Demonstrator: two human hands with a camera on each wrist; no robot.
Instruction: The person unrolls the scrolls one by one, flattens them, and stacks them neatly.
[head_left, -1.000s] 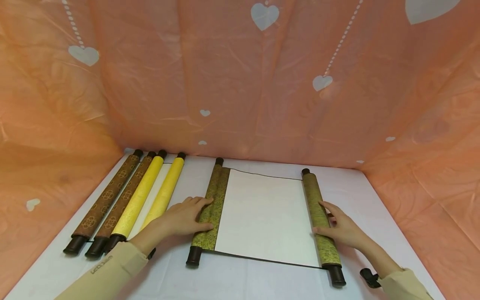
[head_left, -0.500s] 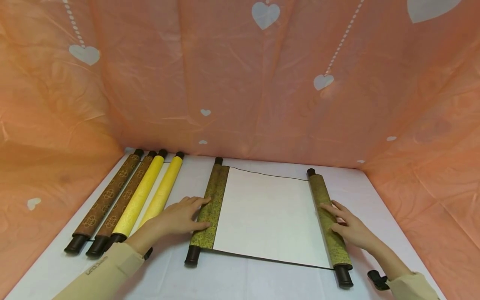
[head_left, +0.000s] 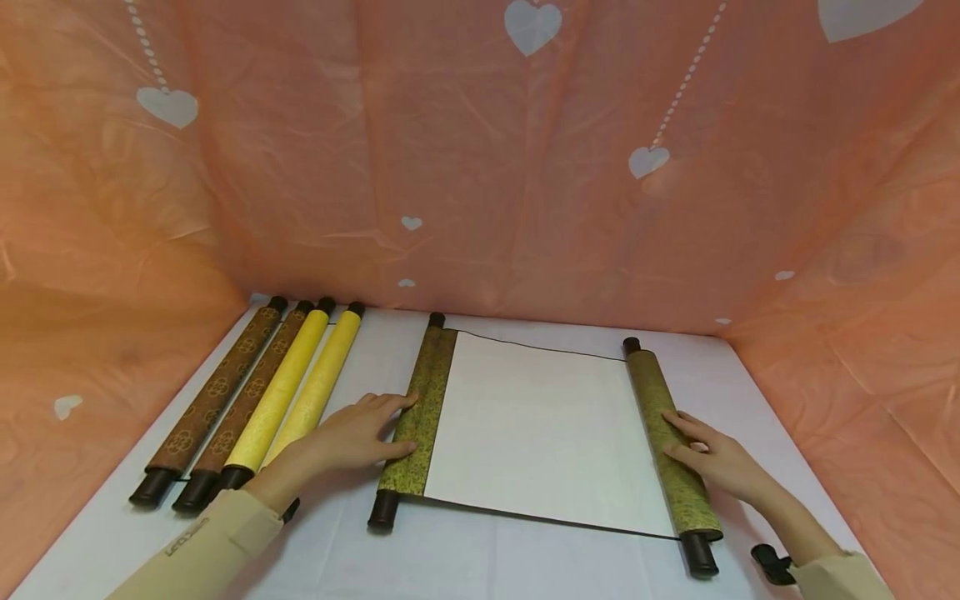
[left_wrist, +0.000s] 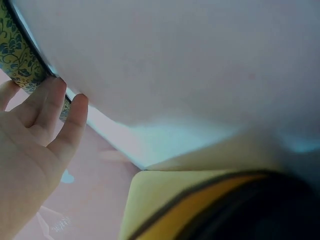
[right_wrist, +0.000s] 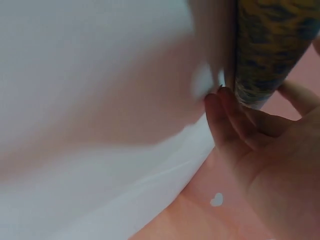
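A partly unrolled scroll with green patterned rollers lies on the table, its blank white paper (head_left: pixel 547 425) spread flat between them. My left hand (head_left: pixel 360 433) holds the left roller (head_left: pixel 431 392), thumb and fingers placed along it. On the other side, my right hand (head_left: pixel 716 458) grips the thicker right roller (head_left: pixel 656 400). In the left wrist view, fingers reach beside the patterned roller (left_wrist: pixel 22 55). The right wrist view has curled fingertips close against the underside of the roller (right_wrist: pixel 270 50), near the table. Dark end knobs stick out from both rollers.
Left of the scroll lie two brown flower-patterned rollers (head_left: pixel 217 387) and two yellow rollers (head_left: pixel 315 392), side by side. An orange sheet with hearts (head_left: pixel 480 167) walls the back and sides of the white table (head_left: pixel 517 567).
The right hand and right roller have moved rightward, baring more white paper. The left hand has barely shifted. The rightmost yellow roller has drifted slightly left, narrowing the white strip beside it.
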